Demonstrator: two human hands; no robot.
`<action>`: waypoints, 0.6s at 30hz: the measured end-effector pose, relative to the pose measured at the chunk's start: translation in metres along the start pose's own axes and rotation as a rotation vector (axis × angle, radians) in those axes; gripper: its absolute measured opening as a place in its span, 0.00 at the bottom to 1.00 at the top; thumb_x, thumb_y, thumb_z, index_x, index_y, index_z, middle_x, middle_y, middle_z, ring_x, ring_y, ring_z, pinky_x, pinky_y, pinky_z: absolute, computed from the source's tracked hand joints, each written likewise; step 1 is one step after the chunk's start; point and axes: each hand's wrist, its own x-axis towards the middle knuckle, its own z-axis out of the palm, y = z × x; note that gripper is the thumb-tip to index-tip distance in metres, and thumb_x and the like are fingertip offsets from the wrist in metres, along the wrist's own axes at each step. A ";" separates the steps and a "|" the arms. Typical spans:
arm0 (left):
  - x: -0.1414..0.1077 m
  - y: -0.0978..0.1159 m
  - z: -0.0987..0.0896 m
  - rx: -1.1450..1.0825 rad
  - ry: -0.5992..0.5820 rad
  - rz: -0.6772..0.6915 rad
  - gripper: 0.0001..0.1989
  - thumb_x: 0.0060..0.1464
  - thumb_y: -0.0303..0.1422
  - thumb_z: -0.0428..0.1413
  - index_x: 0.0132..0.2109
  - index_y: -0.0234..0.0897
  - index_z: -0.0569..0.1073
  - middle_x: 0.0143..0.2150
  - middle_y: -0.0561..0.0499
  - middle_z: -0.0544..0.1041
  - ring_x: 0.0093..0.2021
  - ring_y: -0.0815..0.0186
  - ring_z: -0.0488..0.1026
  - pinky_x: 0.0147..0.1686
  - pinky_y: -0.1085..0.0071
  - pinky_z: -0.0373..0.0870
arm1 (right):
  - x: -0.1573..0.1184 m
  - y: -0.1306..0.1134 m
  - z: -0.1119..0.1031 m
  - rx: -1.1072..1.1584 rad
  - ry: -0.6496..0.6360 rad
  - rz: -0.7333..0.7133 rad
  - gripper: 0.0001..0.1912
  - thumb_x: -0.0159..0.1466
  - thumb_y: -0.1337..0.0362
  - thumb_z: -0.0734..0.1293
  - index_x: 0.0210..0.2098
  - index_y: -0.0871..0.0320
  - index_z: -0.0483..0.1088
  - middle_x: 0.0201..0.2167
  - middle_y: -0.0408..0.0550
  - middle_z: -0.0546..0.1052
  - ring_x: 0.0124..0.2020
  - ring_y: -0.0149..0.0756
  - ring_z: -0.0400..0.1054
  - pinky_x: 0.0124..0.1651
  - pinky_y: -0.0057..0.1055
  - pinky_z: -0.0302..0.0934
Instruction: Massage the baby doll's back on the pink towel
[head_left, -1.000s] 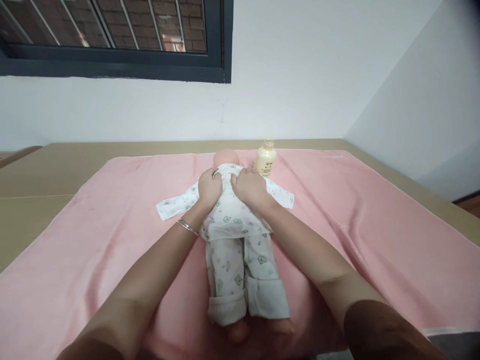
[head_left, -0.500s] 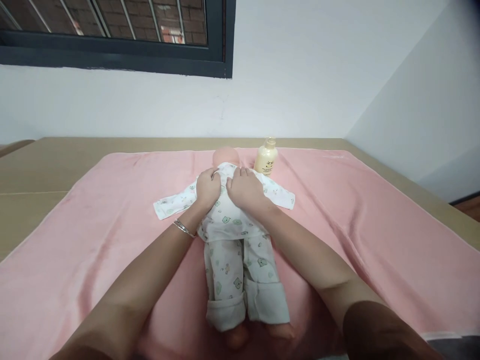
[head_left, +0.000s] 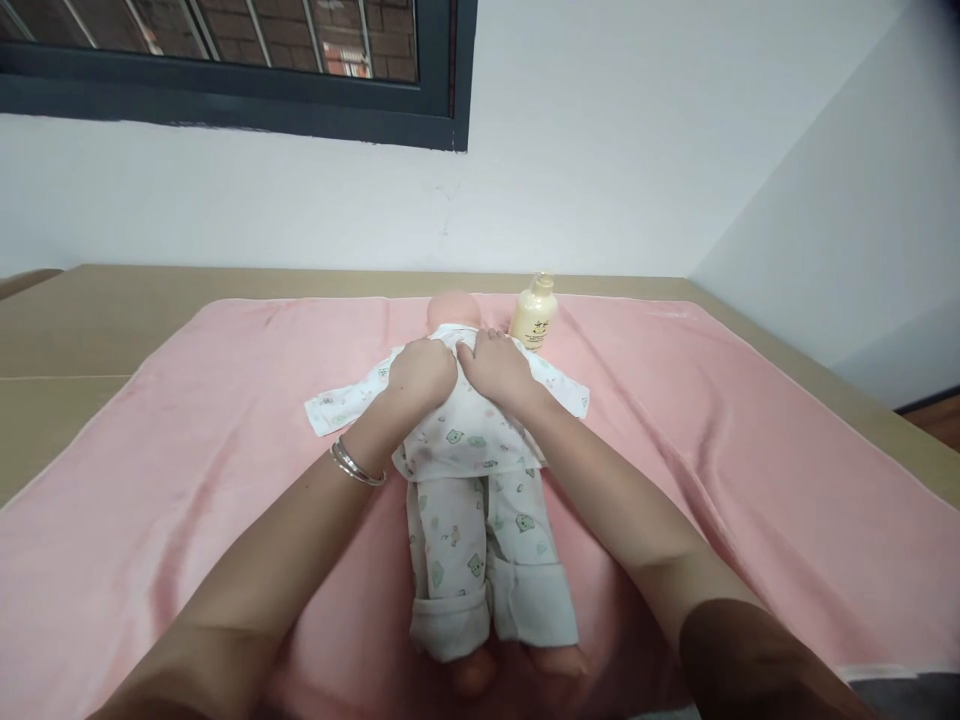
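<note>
- Doll [head_left: 472, 480] in a white printed suit lies along the middle of the pink towel [head_left: 187, 480], head toward the far edge of the bench [head_left: 90, 330], bare feet toward the near edge.
- Doll's empty left-hand sleeve [head_left: 337, 405] lies flat on the towel, stretched toward the bench's left edge.
- Left hand [head_left: 421, 372], a metal bangle [head_left: 356, 467] on its wrist, rests on the doll's upper body; its fingers are curled down against the cloth, though whether they pinch any of it cannot be told.
- Right hand [head_left: 496, 368] lies just beside the left one, the two nearly touching, its fingers spread flat and loose on the suit near the collar.
- Cream bottle [head_left: 533, 316] stands upright on the towel near the far edge, just right of the doll's head.
</note>
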 end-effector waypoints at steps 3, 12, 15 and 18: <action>0.012 -0.012 0.009 -0.127 0.048 0.002 0.23 0.67 0.36 0.39 0.47 0.29 0.76 0.49 0.35 0.80 0.50 0.51 0.77 0.49 0.61 0.72 | -0.019 -0.017 -0.008 -0.140 0.001 0.001 0.27 0.74 0.60 0.51 0.57 0.76 0.67 0.58 0.75 0.71 0.61 0.57 0.65 0.63 0.45 0.57; -0.008 0.011 0.007 0.244 0.035 0.122 0.19 0.63 0.25 0.42 0.47 0.23 0.77 0.48 0.30 0.79 0.55 0.49 0.75 0.55 0.59 0.68 | 0.010 0.010 -0.004 0.036 -0.058 -0.072 0.28 0.74 0.55 0.50 0.58 0.69 0.68 0.62 0.67 0.70 0.64 0.50 0.63 0.63 0.40 0.56; -0.005 0.009 0.008 0.175 0.034 0.112 0.19 0.63 0.26 0.42 0.46 0.24 0.77 0.48 0.31 0.79 0.54 0.50 0.76 0.56 0.60 0.69 | 0.005 0.005 -0.005 -0.029 -0.031 -0.071 0.28 0.75 0.57 0.49 0.60 0.73 0.66 0.63 0.70 0.69 0.65 0.52 0.62 0.65 0.41 0.53; 0.008 -0.004 0.013 -0.034 0.069 0.034 0.22 0.66 0.33 0.40 0.50 0.25 0.75 0.53 0.32 0.78 0.55 0.51 0.75 0.56 0.60 0.69 | -0.016 -0.012 -0.015 -0.138 -0.051 -0.071 0.26 0.74 0.61 0.51 0.56 0.75 0.68 0.58 0.72 0.72 0.61 0.54 0.66 0.62 0.42 0.56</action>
